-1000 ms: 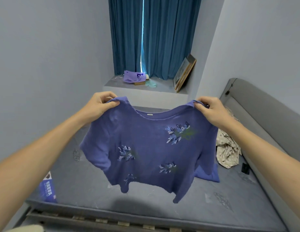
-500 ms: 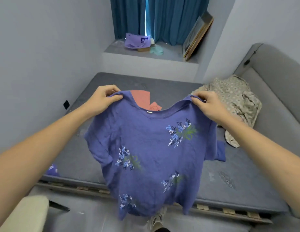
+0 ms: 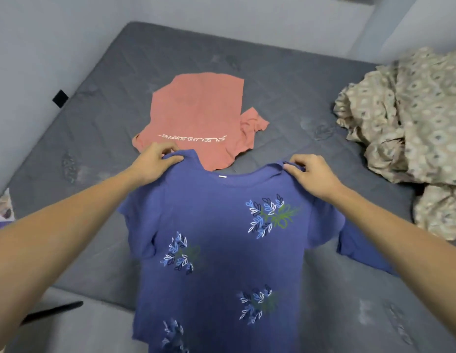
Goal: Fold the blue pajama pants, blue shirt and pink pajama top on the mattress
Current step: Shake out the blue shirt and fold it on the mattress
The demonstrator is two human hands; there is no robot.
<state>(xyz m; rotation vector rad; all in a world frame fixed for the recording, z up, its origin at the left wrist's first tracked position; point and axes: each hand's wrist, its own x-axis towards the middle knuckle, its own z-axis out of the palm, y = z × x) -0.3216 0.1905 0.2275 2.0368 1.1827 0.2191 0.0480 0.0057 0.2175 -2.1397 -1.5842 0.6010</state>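
While both hands (left [image 3: 155, 161], right [image 3: 312, 174]) pinch its shoulders, the blue shirt [image 3: 216, 250] hangs lengthwise, collar away.

left hand [image 3: 154, 163] pinches blue shirt [image 3: 216, 250] at one shoulder; right hand [image 3: 312, 175] pinches the other | pink top [image 3: 196, 115] flat on mattress [image 3: 107, 98] beyond | patterned cloth [image 3: 412, 118] crumpled at right
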